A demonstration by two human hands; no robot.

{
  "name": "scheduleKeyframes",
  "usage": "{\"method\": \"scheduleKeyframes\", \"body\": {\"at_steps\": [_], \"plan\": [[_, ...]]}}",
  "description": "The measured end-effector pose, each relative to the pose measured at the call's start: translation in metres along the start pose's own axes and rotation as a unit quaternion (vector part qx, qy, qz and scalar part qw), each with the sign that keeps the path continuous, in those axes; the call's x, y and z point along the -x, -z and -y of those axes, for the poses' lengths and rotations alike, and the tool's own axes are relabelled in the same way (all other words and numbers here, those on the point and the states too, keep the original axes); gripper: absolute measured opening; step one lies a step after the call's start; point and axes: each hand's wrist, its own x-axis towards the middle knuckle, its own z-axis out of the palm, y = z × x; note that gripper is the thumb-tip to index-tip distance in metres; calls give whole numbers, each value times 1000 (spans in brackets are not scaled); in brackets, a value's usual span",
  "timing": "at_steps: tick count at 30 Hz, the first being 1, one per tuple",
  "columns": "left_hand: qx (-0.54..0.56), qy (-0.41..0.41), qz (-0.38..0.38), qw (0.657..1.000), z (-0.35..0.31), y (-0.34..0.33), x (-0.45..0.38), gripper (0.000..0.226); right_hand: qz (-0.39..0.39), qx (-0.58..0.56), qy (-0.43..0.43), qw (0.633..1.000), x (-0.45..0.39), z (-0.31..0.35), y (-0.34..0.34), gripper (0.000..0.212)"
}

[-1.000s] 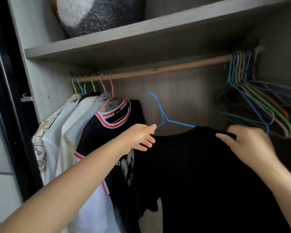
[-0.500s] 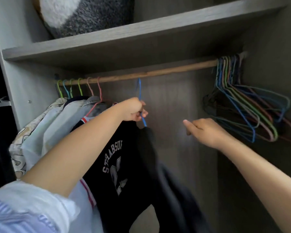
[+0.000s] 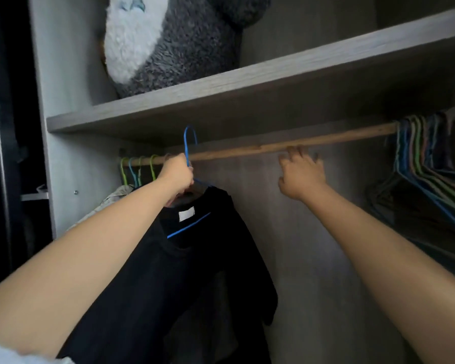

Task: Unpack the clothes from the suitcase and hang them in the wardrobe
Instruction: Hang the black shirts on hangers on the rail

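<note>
- Hanger (image 3: 190, 143) neck is pinched in your left hand (image 3: 177, 177), hook raised above the rod (image 3: 273, 147), probably to drop it on.
- One black shirt (image 3: 195, 258) hangs on it, below that hand.
- Your right hand (image 3: 301, 174) is spread, fingertips at the rod, seemingly for steadying.
- Left of your left hand, three hooks show; right of your right hand, an empty-hanger bunch (image 3: 426, 158), too tangled to count.

Bare stretch of rail (image 3: 247, 151) open at twelve o'clock, hung clothes (image 3: 108, 198) crowding nine o'clock, empty hangers (image 3: 426, 164) bunched at three o'clock, shelf (image 3: 221, 101) just above
</note>
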Motion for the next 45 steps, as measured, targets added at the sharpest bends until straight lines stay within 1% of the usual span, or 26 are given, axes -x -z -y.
{"method": "scheduleKeyframes", "body": {"at_steps": [1,2,4,6,8,10,15,17,19,22,24,26,28,30,33,35,38,40,43,45], "plan": [[-29,-6,-12,999,3,0,-7,12,-3,-11,2,1000,-10,3,-2,54],[-53,-11,-21,998,6,0,-15,12,-2,-22,3,1000,-20,5,-6,55],[-99,-11,-32,994,12,-2,-30,28,11,-27,3,1000,-35,8,-13,59],[-119,-12,-39,992,17,-10,-44,35,11,-8,4,1000,-47,8,-22,65],[-102,-1,-32,994,21,-19,-54,37,-2,36,15,999,-52,6,-28,70],[-56,28,-30,998,28,-29,-67,39,-14,60,24,998,-53,3,-32,75],[-26,89,14,996,39,-42,-87,33,12,83,29,996,-51,3,-34,87],[-69,97,32,992,45,-47,-89,32,23,89,30,995,-51,3,-31,90],[-146,90,35,985,51,-55,-83,32,35,99,32,994,-51,3,-28,93],[-253,43,36,966,57,-66,-69,35,53,111,28,992,-50,2,-25,94],[-286,10,52,957,64,-67,-57,38,57,120,27,991,-50,4,-24,94],[-317,-9,44,947,70,-58,-39,40,63,114,18,991,-49,7,-21,94],[-344,-36,25,938,74,-45,-19,41,67,77,5,995,-47,11,-19,94],[-352,-77,18,933,78,-26,3,39,58,11,-3,998,-40,19,-22,92],[-360,-120,20,925,87,0,29,36,56,-76,2,996,-15,42,-35,82],[-361,-127,26,924,93,12,43,33,48,-104,25,993,7,63,-46,75],[-349,-124,24,929,105,28,65,31,59,-169,66,982,40,100,-56,68],[-342,-120,29,931,112,36,84,34,63,-220,95,969,63,124,-60,63],[-346,-117,25,931,124,51,121,36,25,-302,135,943,97,156,-61,55],[-364,-95,38,926,138,66,150,34,31,-341,146,928,123,175,-57,54]]}}
